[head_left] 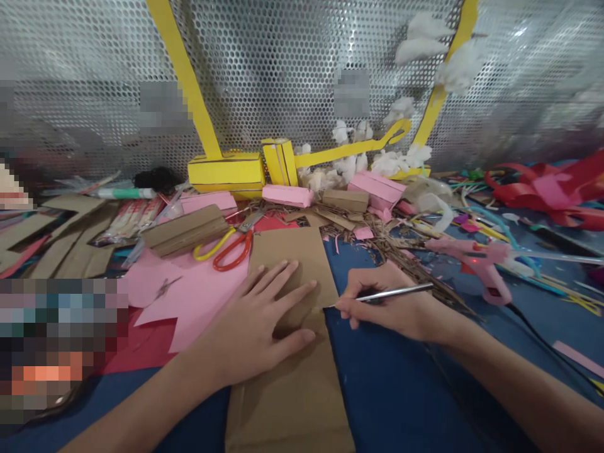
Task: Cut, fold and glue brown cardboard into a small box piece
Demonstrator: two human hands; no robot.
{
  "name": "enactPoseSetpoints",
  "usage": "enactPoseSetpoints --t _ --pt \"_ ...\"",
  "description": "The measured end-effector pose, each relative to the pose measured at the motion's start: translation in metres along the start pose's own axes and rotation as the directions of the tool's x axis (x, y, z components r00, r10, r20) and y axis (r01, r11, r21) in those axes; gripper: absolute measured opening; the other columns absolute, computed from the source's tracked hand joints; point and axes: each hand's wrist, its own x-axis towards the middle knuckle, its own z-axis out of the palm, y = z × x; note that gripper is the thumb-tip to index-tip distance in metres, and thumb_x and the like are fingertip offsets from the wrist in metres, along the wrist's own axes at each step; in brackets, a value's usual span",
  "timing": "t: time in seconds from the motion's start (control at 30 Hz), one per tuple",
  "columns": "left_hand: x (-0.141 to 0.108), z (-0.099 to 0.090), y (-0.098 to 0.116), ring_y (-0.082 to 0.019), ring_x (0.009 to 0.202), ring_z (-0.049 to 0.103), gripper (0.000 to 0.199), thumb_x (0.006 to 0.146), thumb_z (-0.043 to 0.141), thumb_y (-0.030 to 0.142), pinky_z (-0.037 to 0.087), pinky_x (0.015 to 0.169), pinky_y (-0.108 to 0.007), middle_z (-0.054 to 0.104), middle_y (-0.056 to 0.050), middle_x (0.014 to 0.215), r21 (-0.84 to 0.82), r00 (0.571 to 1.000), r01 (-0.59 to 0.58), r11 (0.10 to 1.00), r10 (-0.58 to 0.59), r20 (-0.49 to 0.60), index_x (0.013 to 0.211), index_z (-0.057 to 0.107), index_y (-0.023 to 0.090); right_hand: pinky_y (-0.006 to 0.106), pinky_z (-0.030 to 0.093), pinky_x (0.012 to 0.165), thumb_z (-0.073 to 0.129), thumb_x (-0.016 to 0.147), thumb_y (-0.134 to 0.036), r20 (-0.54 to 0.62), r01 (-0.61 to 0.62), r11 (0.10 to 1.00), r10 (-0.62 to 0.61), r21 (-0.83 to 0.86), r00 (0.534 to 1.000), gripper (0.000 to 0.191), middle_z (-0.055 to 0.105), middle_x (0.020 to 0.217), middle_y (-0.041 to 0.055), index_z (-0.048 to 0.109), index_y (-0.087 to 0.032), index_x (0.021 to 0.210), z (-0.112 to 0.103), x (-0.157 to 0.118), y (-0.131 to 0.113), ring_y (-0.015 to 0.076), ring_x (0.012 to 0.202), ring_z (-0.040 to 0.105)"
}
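Note:
A long strip of brown cardboard [292, 409] lies on the blue table in front of me, running away from me. My left hand [274, 308] rests flat on it with the fingers spread. In my right hand [377, 302] a slim silver craft knife [401, 291] is pinched like a pen. Its thin tip touches or nearly touches the cardboard's right edge. Beyond my left hand, scissors [231, 251] with one yellow and one red handle loop lie against the cardboard. Pink paper [198, 302] and red paper [136, 352] lie at its left.
At the right is a pink hot glue gun [486, 264] with a black cord. Several yellow paper-covered boxes [226, 171] and white cotton tufts [406, 160] stand by the perforated metal wall [283, 63]. Cardboard scraps [80, 245] lie left, dry twigs [425, 270] right, red paper loops [561, 189] far right.

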Motion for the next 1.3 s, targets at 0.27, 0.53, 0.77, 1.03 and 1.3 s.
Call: enactPoseSetpoints --t 0.27,0.53,0.77,1.03,1.3 --pt "0.001 0.001 0.0 -0.031 0.155 0.022 0.066 0.097 0.043 0.064 0.018 0.123 -0.058 0.017 -0.006 0.17 0.0 1.0 0.001 1.0 -0.001 0.003 0.158 0.029 0.041 0.024 0.048 0.055 0.065 0.095 -0.041 -0.002 -0.004 1.0 0.004 -0.002 1.0 0.031 0.075 0.065 0.0009 0.069 -0.021 0.072 -0.001 0.001 0.001 0.0156 0.063 0.07" --pt "0.0 0.001 -0.001 -0.031 0.155 0.021 0.066 0.097 0.043 0.064 0.017 0.124 -0.057 0.017 -0.005 0.17 0.0 1.0 0.002 1.0 -0.002 0.007 0.158 0.029 0.041 0.025 0.046 0.052 0.066 0.092 -0.042 0.006 -0.041 0.999 0.041 0.027 0.999 0.032 0.075 0.064 0.0029 0.069 -0.02 0.069 -0.004 0.001 -0.003 0.0166 0.06 0.069" --pt "0.0 0.002 -0.002 -0.031 0.155 0.021 0.067 0.097 0.044 0.065 0.017 0.124 -0.057 0.016 -0.004 0.171 0.005 1.0 0.003 1.0 -0.003 0.005 0.158 0.029 0.041 0.025 0.045 0.054 0.066 0.092 -0.05 0.029 -0.039 0.999 0.038 0.037 0.999 0.038 0.076 0.066 0.0042 0.071 -0.018 0.073 -0.009 0.001 -0.005 0.0168 0.062 0.069" --pt "0.001 0.001 -0.001 -0.03 0.156 0.019 0.067 0.097 0.041 0.067 0.019 0.124 -0.058 0.014 -0.002 0.171 0.008 0.999 0.024 1.0 -0.024 0.022 0.158 0.027 0.042 0.024 0.046 0.057 0.068 0.093 -0.04 0.032 -0.01 0.999 0.011 -0.033 0.999 0.027 0.076 0.07 0.0015 0.072 -0.019 0.076 -0.019 -0.003 0.005 0.0149 0.064 0.069" --pt "0.001 0.001 0.0 -0.029 0.156 0.017 0.067 0.097 0.04 0.067 0.02 0.123 -0.059 0.014 -0.003 0.171 0.012 0.999 0.03 0.999 -0.031 0.04 0.158 0.026 0.043 0.024 0.049 0.059 0.068 0.094 -0.041 0.003 -0.02 0.999 0.02 0.038 1.0 0.027 0.076 0.07 0.0022 0.071 -0.019 0.079 -0.023 -0.005 0.007 0.016 0.066 0.071"
